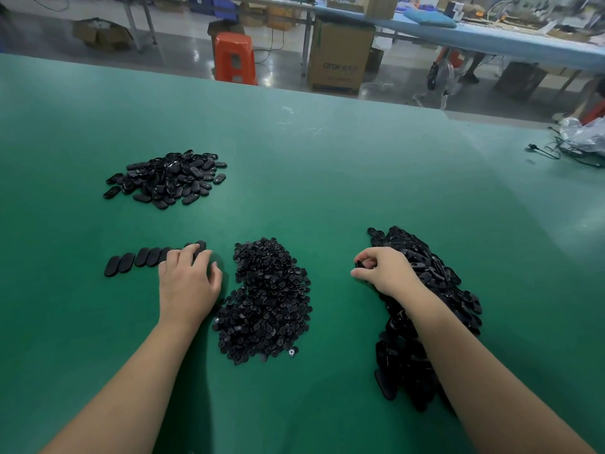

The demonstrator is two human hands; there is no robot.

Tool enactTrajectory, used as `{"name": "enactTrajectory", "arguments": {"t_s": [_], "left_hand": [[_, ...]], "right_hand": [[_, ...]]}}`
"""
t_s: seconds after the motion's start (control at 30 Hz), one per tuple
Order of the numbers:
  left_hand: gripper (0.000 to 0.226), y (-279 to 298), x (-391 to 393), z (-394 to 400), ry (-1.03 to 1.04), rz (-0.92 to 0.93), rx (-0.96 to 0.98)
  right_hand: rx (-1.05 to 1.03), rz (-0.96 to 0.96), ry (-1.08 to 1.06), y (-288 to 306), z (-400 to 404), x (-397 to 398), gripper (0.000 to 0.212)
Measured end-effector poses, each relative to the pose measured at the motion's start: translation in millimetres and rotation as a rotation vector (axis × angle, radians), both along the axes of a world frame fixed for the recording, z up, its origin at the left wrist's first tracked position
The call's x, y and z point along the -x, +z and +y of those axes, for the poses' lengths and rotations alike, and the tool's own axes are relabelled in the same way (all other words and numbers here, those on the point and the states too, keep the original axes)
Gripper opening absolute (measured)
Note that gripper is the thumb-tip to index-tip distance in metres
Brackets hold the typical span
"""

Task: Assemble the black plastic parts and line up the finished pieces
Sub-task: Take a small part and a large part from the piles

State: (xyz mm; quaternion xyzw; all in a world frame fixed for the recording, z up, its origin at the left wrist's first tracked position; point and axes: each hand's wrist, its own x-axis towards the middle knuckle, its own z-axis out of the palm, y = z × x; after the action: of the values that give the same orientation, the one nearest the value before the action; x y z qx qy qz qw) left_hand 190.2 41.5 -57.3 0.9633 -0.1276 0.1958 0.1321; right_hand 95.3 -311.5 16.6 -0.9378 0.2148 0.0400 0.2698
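Green matting covers the bench I'm working over, with stock sorted into piles so each hand reaches its own. My left hand rests, fingers spread and lightly curled, over the right end of the row of finished pieces, probably seating the newest one. My right hand pinches one oval shell at the big right pile. Small inserts lie between; a far-left heap waits.
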Motion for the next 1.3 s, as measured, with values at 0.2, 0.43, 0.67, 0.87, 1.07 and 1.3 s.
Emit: {"name": "enactTrajectory", "arguments": {"t_s": [0.2,0.43,0.67,0.87,1.07,1.3], "left_hand": [[0.039,0,0,0,-0.003,-0.002,-0.004],[0.038,1,0,0,-0.003,-0.008,0.012],[0.038,1,1,-1,0.000,0.007,0.016],[0.037,1,1,0,-0.004,-0.005,0.015],[0.038,1,1,0,-0.008,0.001,0.019],[0.034,-1,0,0,-0.033,-0.048,0.028]], "right_hand": [[-0.141,-0.029,-0.059,-8,6,9,0.020],[-0.076,-0.019,-0.089,-10,3,13,0.022],[-0.100,-0.176,-0.144,-5,6,14,0.020],[-0.706,-0.297,-0.243,-9,36,19,0.026],[-0.976,-0.353,-0.314,-27,75,32,0.028],[-1.023,-0.393,-0.439,-34,90,38,0.008]]}}
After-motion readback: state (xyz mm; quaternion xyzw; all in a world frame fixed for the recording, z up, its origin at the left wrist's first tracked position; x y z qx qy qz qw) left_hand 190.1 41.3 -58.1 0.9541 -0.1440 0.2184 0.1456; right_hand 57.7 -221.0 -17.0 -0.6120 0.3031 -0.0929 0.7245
